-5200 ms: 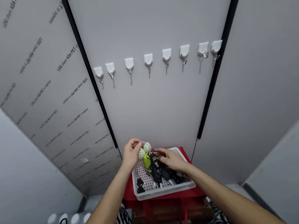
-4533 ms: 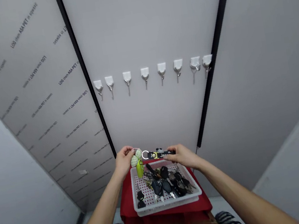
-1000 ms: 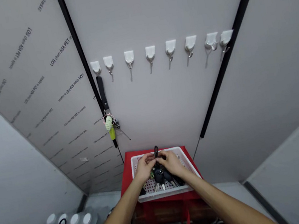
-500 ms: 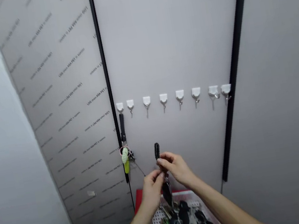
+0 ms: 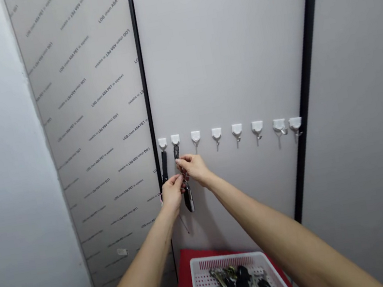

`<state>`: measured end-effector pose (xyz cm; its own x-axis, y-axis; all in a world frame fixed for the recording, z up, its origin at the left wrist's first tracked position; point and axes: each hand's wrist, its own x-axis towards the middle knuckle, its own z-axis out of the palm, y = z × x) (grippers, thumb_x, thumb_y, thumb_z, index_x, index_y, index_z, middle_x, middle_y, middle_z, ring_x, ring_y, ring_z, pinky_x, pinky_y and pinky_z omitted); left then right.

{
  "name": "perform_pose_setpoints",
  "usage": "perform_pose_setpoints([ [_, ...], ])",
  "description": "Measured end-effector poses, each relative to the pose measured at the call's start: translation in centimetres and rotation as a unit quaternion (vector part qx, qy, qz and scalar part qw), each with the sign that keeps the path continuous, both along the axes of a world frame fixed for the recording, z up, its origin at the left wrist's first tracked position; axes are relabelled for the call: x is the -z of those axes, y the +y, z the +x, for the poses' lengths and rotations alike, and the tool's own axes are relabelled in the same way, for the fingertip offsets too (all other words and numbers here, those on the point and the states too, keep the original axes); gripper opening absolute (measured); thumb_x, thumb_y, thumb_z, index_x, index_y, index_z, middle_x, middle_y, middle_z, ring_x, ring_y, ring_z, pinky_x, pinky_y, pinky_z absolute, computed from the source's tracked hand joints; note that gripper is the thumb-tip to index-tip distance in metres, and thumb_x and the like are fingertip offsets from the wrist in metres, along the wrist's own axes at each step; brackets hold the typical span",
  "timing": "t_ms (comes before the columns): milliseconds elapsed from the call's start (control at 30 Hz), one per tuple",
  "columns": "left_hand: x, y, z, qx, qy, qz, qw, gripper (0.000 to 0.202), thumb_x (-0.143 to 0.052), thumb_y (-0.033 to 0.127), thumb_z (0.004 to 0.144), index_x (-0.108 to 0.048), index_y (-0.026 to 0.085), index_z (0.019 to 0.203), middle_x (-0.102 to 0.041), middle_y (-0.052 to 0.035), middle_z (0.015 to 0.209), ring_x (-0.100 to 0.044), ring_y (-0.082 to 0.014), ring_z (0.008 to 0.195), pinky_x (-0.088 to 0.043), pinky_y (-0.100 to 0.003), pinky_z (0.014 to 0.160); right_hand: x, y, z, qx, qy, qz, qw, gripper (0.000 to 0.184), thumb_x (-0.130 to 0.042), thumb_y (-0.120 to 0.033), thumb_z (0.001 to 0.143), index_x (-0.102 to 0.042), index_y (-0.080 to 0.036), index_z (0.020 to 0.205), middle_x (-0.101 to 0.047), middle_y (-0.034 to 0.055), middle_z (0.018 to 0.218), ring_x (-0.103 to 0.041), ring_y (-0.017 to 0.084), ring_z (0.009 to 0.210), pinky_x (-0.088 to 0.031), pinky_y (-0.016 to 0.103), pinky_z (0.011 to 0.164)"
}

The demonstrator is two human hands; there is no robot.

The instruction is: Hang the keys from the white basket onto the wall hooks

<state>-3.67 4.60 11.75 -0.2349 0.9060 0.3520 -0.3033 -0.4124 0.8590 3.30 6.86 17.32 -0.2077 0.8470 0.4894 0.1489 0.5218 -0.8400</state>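
Note:
Both my hands are closed on a keychain with a black braided loop at the top and a dark, silver-edged key fob hanging below. My right hand pinches the strap under its loop. Just below and to the left, my left hand pinches it near the fob. The loop's top is at the second wall hook from the left; whether it sits over the metal I cannot tell. A black strap hangs from the leftmost hook, its lower part mostly behind my left hand.
More white hooks run in a row to the right along the grey wall panel. Below, a white perforated basket holds several keys and fobs on a red surface. Black strips edge the panel.
Both hands have moved up and left with the keychain, from above the basket to the second hook. The view has shifted slightly, and more of the basket shows.

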Motion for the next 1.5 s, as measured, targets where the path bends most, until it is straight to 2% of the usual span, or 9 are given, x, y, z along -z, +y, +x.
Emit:
perform_pose_setpoints([
  [300,0.5,1.0,-0.1,-0.023,0.046,-0.054,0.997,0.017,-0.046,0.019,0.061,-0.055,0.010,0.073,-0.054,-0.0006,0.061,-0.041,-0.0042,0.046,-0.030,-0.015,0.042,1.2,2.4,0.2,0.078,-0.043,0.029,0.996,0.021,-0.045,-0.029,0.062,-0.049,-0.013,0.050,-0.047,-0.0021,0.042,-0.041,0.006,0.038,-0.035,0.018,0.040],
  [467,1.9,-0.1,-0.1,-0.111,0.107,-0.032,0.987,0.027,-0.046,0.015,0.060,-0.052,0.014,0.087,-0.055,-0.0019,0.079,-0.046,-0.0071,0.059,-0.035,-0.017,0.050,2.9,1.3,2.0,0.108,-0.062,0.036,0.992,0.019,-0.046,-0.030,0.062,-0.055,-0.013,0.066,-0.055,0.0004,0.059,-0.047,0.007,0.049,-0.037,0.019,0.049],
  [567,4.6,-1.7,0.5,-0.117,0.167,0.008,0.979,0.027,-0.045,0.015,0.061,-0.050,0.014,0.088,-0.054,-0.0022,0.080,-0.047,-0.0078,0.062,-0.037,-0.018,0.056,6.1,-0.2,4.5,0.093,-0.115,0.025,0.989,0.021,-0.045,-0.028,0.064,-0.055,-0.012,0.073,-0.056,0.0010,0.063,-0.048,0.006,0.047,-0.037,0.019,0.048],
  [667,8.8,-3.8,1.7,-0.036,0.278,0.016,0.960,0.022,-0.042,0.016,0.064,-0.052,0.015,0.084,-0.055,-0.0020,0.079,-0.047,-0.0093,0.066,-0.037,-0.020,0.062,11.1,-2.4,7.8,0.029,-0.212,-0.017,0.977,0.020,-0.044,-0.025,0.065,-0.056,-0.012,0.074,-0.058,0.0018,0.064,-0.049,0.008,0.051,-0.037,0.020,0.051],
  [833,16.2,-6.2,3.9,0.081,0.525,-0.020,0.847,0.025,-0.046,0.014,0.061,-0.053,0.019,0.085,-0.054,-0.0034,0.087,-0.046,-0.0150,0.081,-0.034,-0.026,0.075,19.6,-6.0,12.3,0.016,-0.394,-0.072,0.916,0.020,-0.043,-0.025,0.065,-0.057,-0.014,0.075,-0.059,0.0026,0.066,-0.050,0.011,0.058,-0.036,0.021,0.055],
  [933,18.6,-6.1,4.7,0.077,0.579,-0.042,0.810,0.036,-0.045,0.011,0.060,-0.048,0.018,0.095,-0.048,-0.0054,0.099,-0.041,-0.0167,0.093,-0.029,-0.027,0.083,22.6,-7.2,13.6,0.056,-0.438,-0.067,0.894,0.020,-0.045,-0.025,0.064,-0.057,-0.015,0.076,-0.058,0.0044,0.072,-0.050,0.013,0.066,-0.035,0.022,0.060],
  [1167,19.5,-5.0,5.3,0.056,0.568,-0.095,0.815,0.040,-0.043,0.012,0.063,-0.042,0.018,0.102,-0.045,-0.0054,0.103,-0.040,-0.0156,0.094,-0.029,-0.026,0.083,23.6,-8.1,13.9,0.064,-0.427,-0.037,0.901,0.027,-0.041,-0.035,0.068,-0.057,-0.016,0.080,-0.056,0.0055,0.078,-0.047,0.014,0.075,-0.033,0.023,0.069],
  [1333,19.6,-5.1,5.3,0.048,0.575,-0.070,0.813,0.026,-0.042,0.011,0.062,-0.052,0.019,0.085,-0.054,-0.0033,0.084,-0.047,-0.0146,0.079,-0.034,-0.025,0.072,23.6,-8.4,12.6,0.028,-0.478,-0.022,0.878,0.033,-0.053,-0.036,0.057,-0.056,-0.016,0.083,-0.057,0.0064,0.079,-0.046,0.018,0.077,-0.032,0.026,0.068],
  [1500,19.3,-5.1,5.1,-0.008,0.490,-0.076,0.868,0.020,-0.036,0.011,0.065,-0.052,0.017,0.075,-0.055,-0.0020,0.078,-0.047,-0.0121,0.074,-0.035,-0.022,0.069,24.0,-8.1,12.4,0.057,-0.363,-0.079,0.927,0.022,-0.038,-0.018,0.064,-0.056,-0.016,0.075,-0.058,0.0023,0.068,-0.048,0.012,0.062,-0.034,0.022,0.060],
])
